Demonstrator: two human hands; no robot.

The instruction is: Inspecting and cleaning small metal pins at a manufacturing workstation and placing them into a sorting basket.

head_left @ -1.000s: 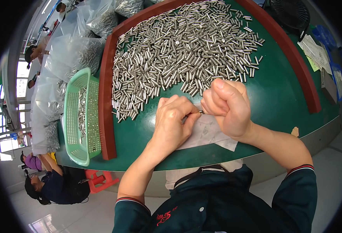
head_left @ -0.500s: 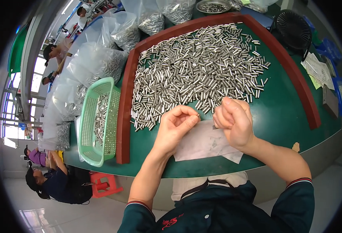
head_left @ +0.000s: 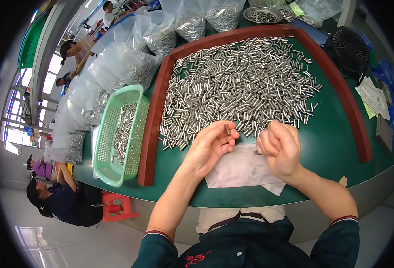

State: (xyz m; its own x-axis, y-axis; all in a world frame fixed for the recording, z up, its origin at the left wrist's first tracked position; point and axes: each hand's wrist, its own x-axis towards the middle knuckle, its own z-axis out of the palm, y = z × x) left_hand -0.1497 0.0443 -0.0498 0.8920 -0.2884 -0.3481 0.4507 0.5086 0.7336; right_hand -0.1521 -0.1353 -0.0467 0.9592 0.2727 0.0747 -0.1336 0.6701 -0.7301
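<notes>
The left hand [head_left: 212, 147] holds a pin [head_left: 227, 130] at its fingers, between the pile [head_left: 237, 85] and the near edge of the table [head_left: 324, 152]; the right hand [head_left: 281, 152] curls around a dark piece [head_left: 256, 152], mostly hidden. A light, steady fingertip hold would probably control the pin best.

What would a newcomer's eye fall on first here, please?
First, the broad heap of shiny metal pins on the green table, bordered by a reddish-brown rail. At its near edge, the left hand holds one pin. A pale green basket stands left of the rail.
</notes>
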